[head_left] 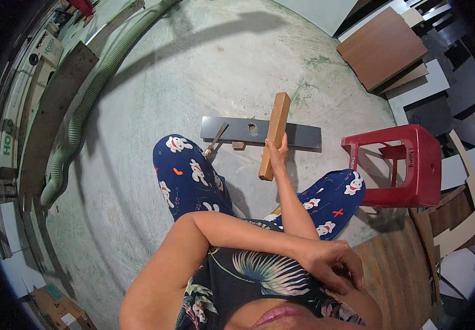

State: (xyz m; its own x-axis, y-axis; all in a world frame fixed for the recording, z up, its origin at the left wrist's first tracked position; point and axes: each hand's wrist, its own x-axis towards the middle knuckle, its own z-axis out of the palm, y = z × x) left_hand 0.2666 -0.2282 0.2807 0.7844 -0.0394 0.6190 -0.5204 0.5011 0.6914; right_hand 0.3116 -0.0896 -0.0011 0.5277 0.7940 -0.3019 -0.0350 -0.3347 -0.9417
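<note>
My right hand (277,154) is closed round a squared wooden block (276,132), long and light brown, holding it tilted over a dark grey board (292,135). The board lies crosswise with a rough hole (252,127) near its middle. A small wood piece (238,146) shows at the board's near edge. Next to my left knee a chisel (217,138) rests with its blade over the board; its handle is partly hidden. My left arm crosses my body, and my left hand (336,267) has its fingers curled against my right upper arm. Anything in them is hidden.
A red plastic stool (424,168) stands to the right. Behind it are stacked brown panels (383,47) and offcuts. On the left a ribbed green hose (86,102) runs beside a long plank (56,110). A cardboard box (58,308) sits at the lower left.
</note>
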